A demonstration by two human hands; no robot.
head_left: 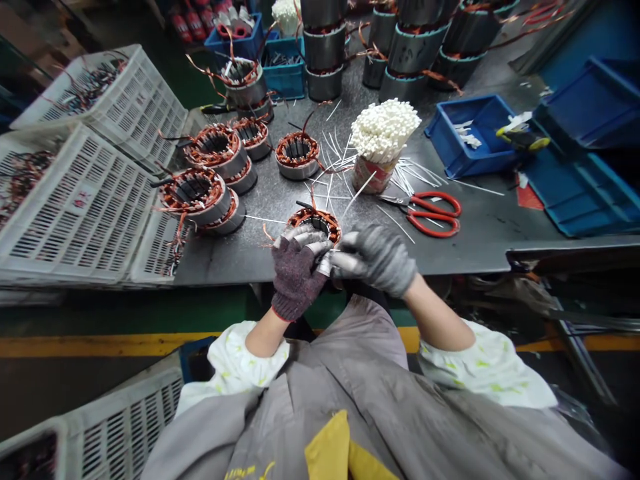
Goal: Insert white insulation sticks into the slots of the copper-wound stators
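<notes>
Head view: a copper-wound ring (325, 219) is seen at the near edge of the dark table (480, 248), directly before the person, with its opening turned upward. Its near side is covered by the left hand (299, 272), gloved in dark maroon with pale fingertips. The fingers of that hand are bent and laid side by side over the near-left rim, in contact with it; whether the ring is truly gripped cannot be told, as its lower part is hidden. By the right hand (383, 259), in a grey glove, the near-right side is approached: its fingers are curled and the fingertips drawn nearly together, just beside the left thumb. Whether a thin white strip is pinched between them cannot be made out.

Beyond the ring, a cup (370, 177) is packed with a bundle of white strips (385, 130), and loose strips (400, 181) are scattered around its base. Red-handled scissors (414, 201) are laid to the right of the cup, their loops pointed away from it. Another wound ring (298, 171) is placed farther back, and to the left more rings (240, 163) are stacked in pairs beside white slatted crates (95, 207). At the right, white scraps are held in a blue bin (453, 150); at the back, grey cylinders (323, 52) are piled.
</notes>
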